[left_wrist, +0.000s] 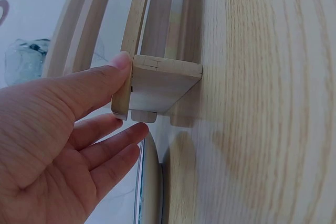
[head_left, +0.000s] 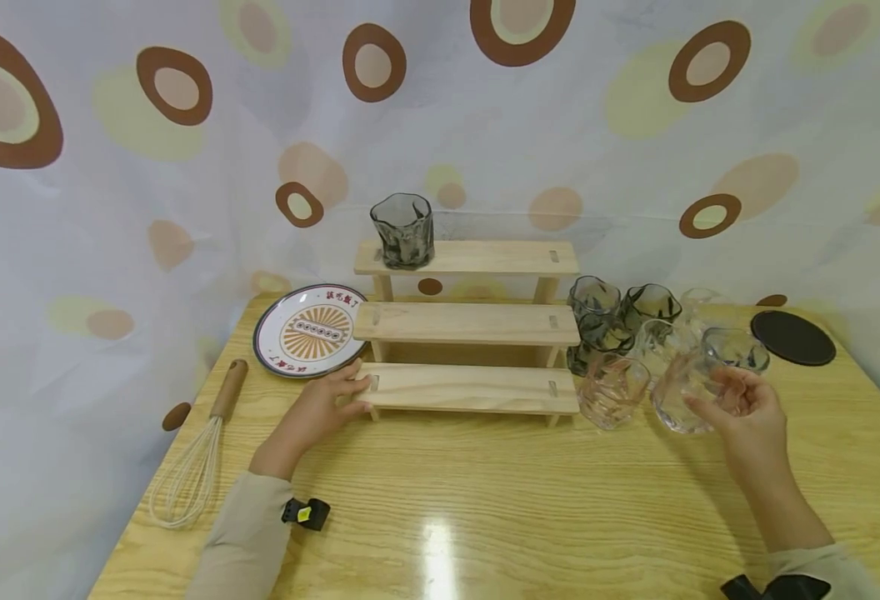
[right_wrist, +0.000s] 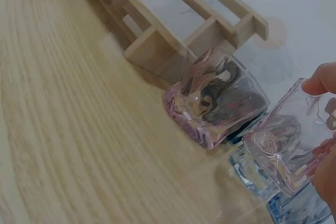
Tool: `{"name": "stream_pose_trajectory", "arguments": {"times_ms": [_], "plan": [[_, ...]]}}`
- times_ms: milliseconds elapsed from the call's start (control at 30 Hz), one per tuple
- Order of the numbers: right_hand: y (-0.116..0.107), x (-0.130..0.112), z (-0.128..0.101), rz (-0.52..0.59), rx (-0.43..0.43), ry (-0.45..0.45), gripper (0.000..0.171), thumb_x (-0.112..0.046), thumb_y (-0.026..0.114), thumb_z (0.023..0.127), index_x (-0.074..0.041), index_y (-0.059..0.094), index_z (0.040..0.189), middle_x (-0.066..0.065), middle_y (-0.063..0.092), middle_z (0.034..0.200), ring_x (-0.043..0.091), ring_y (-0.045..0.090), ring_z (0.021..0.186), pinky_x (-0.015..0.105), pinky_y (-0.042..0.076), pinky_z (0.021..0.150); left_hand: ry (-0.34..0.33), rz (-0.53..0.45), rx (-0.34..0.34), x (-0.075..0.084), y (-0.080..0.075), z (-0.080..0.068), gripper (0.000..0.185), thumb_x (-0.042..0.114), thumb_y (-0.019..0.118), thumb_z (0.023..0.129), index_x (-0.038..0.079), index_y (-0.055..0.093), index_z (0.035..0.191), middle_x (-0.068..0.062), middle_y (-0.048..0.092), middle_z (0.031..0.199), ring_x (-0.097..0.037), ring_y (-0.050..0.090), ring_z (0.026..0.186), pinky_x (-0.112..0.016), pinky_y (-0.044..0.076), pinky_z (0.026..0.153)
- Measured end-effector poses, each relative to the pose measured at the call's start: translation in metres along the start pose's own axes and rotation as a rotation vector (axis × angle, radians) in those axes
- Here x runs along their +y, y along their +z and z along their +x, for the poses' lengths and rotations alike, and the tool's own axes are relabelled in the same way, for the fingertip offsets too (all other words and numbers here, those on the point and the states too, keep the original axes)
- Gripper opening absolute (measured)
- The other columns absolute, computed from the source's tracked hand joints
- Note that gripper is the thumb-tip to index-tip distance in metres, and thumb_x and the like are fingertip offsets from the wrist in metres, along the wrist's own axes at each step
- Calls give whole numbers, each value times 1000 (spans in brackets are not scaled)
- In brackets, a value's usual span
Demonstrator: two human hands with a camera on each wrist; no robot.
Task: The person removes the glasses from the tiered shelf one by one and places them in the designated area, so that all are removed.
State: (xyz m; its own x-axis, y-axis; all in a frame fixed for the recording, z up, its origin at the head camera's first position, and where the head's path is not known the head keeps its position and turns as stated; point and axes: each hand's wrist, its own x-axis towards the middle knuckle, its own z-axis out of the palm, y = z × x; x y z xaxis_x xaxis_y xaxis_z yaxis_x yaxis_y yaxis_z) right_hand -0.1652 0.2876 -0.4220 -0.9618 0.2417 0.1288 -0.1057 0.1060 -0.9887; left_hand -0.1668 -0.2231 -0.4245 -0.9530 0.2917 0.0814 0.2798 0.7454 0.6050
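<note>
Nearest the camera, two sleeved forearms reach out over the wooden desk (head_left: 485, 517). The left hand (head_left: 318, 410) lies low on the desk with its fingers relaxed and nearly straight, and its thumb tip presses against the left end of the bottom step of a wooden stepped rack (head_left: 470, 387); in the left wrist view the thumb (left_wrist: 84, 90) is flat against the end of that board while the other fingers lie loose below it, holding nothing. The right hand (head_left: 743, 412) is raised a little above the desk at the right, fingers curled round a clear glass (head_left: 682, 392), which it grips by the side; the right wrist view shows fingertips pinching the rim of that glass (right_wrist: 286, 142), held tilted.

Just beside it, to the left, a pinkish clear glass (head_left: 611, 390) stands on the desk close to the right end of the rack. Behind these stands a tight cluster of more glasses, some grey-tinted (head_left: 593, 304), some clear (head_left: 736, 348).

On the left edge of the desk lies a whisk (head_left: 196, 454) with a wooden handle. Further back, left of the rack, sits a patterned plate (head_left: 308, 329). A dark round coaster (head_left: 792, 337) lies at the far right. On the rack's top step stands one grey glass (head_left: 402, 229), in front of a spotted curtain (head_left: 110, 167).
</note>
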Motion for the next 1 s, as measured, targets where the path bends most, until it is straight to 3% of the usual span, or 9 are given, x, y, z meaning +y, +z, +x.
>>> {"name": "stream_pose_trajectory", "arguments": {"times_ms": [200, 400, 733, 1000], "plan": [[1, 14, 0, -75, 27, 43, 42, -6, 73, 82, -21, 49, 113, -9, 48, 108, 4, 39, 87, 4, 39, 67, -4, 4, 0, 0, 1, 0, 48, 17, 69, 86, 1, 56, 129, -21, 35, 146, -40, 34, 133, -50, 35, 105], [4, 27, 0, -66, 35, 64, 44, -7, 74, 82, -22, 47, 113, -9, 47, 108, 1, 42, 95, 1, 38, 73, 4, 6, 4, -1, 1, 0, 48, 17, 70, 86, 1, 56, 129, -22, 35, 146, -40, 34, 132, -51, 35, 105], [8, 33, 1, 80, 12, 20, 52, 7, 68, 82, -22, 41, 115, -8, 44, 111, -1, 38, 92, 2, 38, 69, -1, 11, 4, 3, -1, 0, 47, 17, 69, 87, 1, 56, 129, -23, 35, 145, -42, 33, 133, -53, 33, 106], [3, 35, -1, -19, -41, 13, 53, 0, 67, 86, -24, 35, 121, -10, 40, 114, -4, 36, 107, 1, 37, 81, 7, 23, 9, 0, 1, 1, 46, 18, 69, 87, 1, 57, 129, -23, 36, 145, -42, 34, 132, -53, 33, 106]]}}
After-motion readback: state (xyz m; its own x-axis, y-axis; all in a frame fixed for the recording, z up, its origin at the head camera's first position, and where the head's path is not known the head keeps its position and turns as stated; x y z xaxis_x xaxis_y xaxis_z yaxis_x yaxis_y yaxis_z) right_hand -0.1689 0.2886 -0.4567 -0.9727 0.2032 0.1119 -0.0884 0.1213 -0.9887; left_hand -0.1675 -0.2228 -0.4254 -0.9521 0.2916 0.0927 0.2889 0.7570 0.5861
